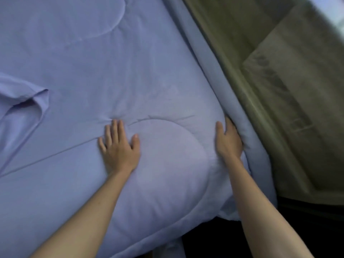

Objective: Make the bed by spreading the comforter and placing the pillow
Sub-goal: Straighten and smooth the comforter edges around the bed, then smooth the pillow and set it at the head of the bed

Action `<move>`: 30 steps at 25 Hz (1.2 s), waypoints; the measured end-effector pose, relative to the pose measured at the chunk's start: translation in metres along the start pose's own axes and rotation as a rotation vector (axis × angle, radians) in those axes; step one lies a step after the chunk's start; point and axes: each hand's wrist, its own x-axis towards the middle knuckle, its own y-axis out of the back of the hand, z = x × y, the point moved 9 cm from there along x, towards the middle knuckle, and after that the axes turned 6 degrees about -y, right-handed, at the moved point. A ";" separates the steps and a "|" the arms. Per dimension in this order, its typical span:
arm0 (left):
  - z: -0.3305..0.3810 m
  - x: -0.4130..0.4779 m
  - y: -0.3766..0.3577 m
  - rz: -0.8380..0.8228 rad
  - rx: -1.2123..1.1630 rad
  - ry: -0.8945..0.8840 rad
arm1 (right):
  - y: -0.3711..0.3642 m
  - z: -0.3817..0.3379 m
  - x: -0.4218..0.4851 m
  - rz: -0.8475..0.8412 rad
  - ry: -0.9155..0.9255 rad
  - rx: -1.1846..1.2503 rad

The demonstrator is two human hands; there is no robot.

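Observation:
A lavender quilted comforter [115, 67] covers the bed across most of the view. My left hand [119, 146] lies flat on it with fingers straight, pressing near a stitched curve. My right hand [228, 140] is at the comforter's right edge, thumb on top and fingers tucked under the rolled border [247, 131], gripping it. A folded-over flap of lavender cloth [24, 101] lies at the left. No pillow is in view.
Beige curtain fabric [260, 81] hangs close along the bed's right side, with a bright window strip [335, 19] at the top right. Dark floor [297, 229] shows below the bed's near right corner.

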 end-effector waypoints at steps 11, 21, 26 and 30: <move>-0.010 -0.005 0.000 -0.105 0.005 -0.147 | -0.031 -0.109 -0.065 -0.084 0.253 -0.021; -0.236 -0.140 0.061 -0.270 -0.019 0.365 | -0.018 -0.028 -0.107 -0.167 -0.066 -0.362; -0.293 -0.109 0.147 -0.141 -0.542 0.473 | -0.028 -0.197 -0.186 -0.254 -0.008 0.161; -0.365 -0.101 0.238 0.277 -0.755 0.614 | -0.077 -0.358 -0.289 -0.419 0.314 0.330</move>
